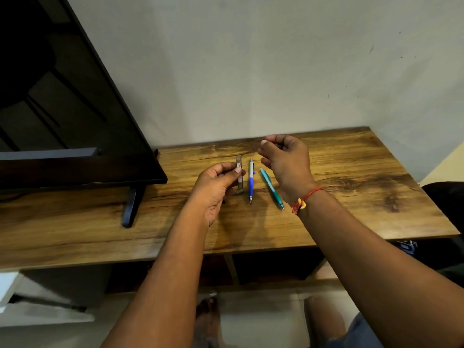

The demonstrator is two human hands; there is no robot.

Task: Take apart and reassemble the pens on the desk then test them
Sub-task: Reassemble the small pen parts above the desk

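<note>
Three pens lie close together in the middle of the wooden desk (351, 177), nearer its far edge than its near one. All three run roughly from the far edge toward the near one. The left hand (216, 189) comes in from the near-left, and its thumb and forefinger pinch the brown pen (239, 178) about midway along its barrel while the other fingers curl beneath. Whether that pen is lifted or resting on the wood cannot be told. Just to its right, and apart from it, the blue-and-white pen (251, 182) lies straight with its metal tip toward the near edge. Right of that, the teal pen (271, 188) slants so that its tip points toward the near right corner. The right hand (286, 162), with a red thread bracelet (305, 198) at the wrist, hovers above the far ends of these two pens. Its fingers are curled inward and the thumb and forefinger tips are drawn close, but whether they hold some small part cannot be told. The step appears to be the start of dismantling the brown pen. What matters next is that its long axis runs away from the person and the left hand grips only its middle, so both ends are free. The far end is the one nearest the right hand's fingertips, so that hand is best placed to come across and twist or pull there. At the desk's left end stands a dark television (75, 109) on its foot.
</note>
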